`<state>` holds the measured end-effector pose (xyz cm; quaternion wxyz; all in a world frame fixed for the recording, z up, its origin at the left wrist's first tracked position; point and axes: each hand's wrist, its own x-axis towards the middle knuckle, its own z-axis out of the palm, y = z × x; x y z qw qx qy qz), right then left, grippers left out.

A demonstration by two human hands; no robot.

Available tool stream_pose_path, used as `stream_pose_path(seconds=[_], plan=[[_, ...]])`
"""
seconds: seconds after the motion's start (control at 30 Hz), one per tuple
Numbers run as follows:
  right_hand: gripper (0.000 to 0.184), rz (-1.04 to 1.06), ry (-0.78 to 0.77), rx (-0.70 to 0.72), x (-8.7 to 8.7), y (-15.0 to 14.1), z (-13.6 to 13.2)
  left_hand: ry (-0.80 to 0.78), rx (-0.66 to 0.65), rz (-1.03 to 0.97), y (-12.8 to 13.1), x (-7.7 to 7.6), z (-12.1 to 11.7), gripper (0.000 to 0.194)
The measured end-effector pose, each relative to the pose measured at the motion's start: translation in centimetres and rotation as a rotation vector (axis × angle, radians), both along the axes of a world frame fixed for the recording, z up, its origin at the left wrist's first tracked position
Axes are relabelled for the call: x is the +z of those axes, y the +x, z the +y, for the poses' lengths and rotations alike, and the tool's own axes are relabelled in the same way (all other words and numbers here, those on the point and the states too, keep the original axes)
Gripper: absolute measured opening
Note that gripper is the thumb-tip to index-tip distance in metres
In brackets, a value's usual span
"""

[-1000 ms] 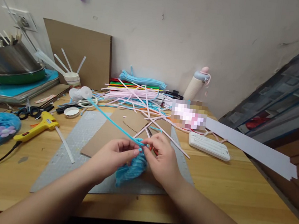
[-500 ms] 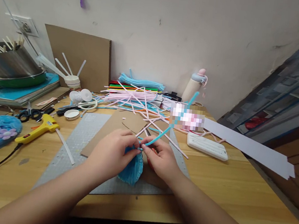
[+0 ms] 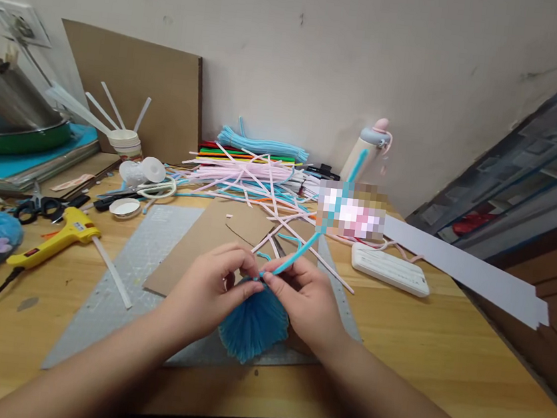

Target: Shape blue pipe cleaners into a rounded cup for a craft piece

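both hands [image 3: 261, 278] pinching a blue pipe cleaner [image 3: 304, 249] above the pleated blue piece [image 3: 253, 327]

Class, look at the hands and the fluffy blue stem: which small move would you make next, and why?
I would probably have the right hand bend the blue stem round the pinched spot: its long end sticks out loose beyond those fingers, while the left hand pinches close by, at the gathered top of the ruffled blue piece.
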<state>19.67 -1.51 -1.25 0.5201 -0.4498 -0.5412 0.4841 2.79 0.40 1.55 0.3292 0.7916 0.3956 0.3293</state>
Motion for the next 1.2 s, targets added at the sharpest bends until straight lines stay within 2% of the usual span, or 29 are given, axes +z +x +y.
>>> stream_pose_path(seconds=[0.1, 0.2, 0.4, 0.5, 0.67, 0.93, 1.2], plan=[[0.014, 0.136, -0.11, -0.019, 0.0, -0.1, 0.2, 0.021, -0.015, -0.032, -0.1, -0.2, -0.2, 0.007], [0.014, 0.178, -0.129, -0.024, 0.0, -0.2, 0.3, 0.108, 0.016, -0.015, -0.2, -0.6, -0.5, 0.007], [0.009, 0.101, -0.044, -0.016, 0.3, -0.2, -0.2, 0.392, 0.105, 0.067, -0.4, -1.4, -0.7, 0.007], [0.005, 0.043, 0.043, -0.028, 0.2, -0.3, -0.5, 0.46, 0.132, 0.088, -0.5, -1.5, -0.8, 0.008], [0.004, 0.005, 0.093, -0.016, 0.2, -0.3, -0.7, 0.352, 0.136, 0.078, -0.6, -1.3, -1.1, 0.008], [0.014, 0.165, -0.111, -0.043, 0.7, -0.4, -0.4, 0.26, -0.01, 0.017, -0.6, -1.0, -0.8, 0.011], [0.01, 0.183, -0.075, -0.049, 0.7, -0.3, -0.4, 0.199, -0.118, 0.028, -1.2, -0.8, -0.3, 0.009]])
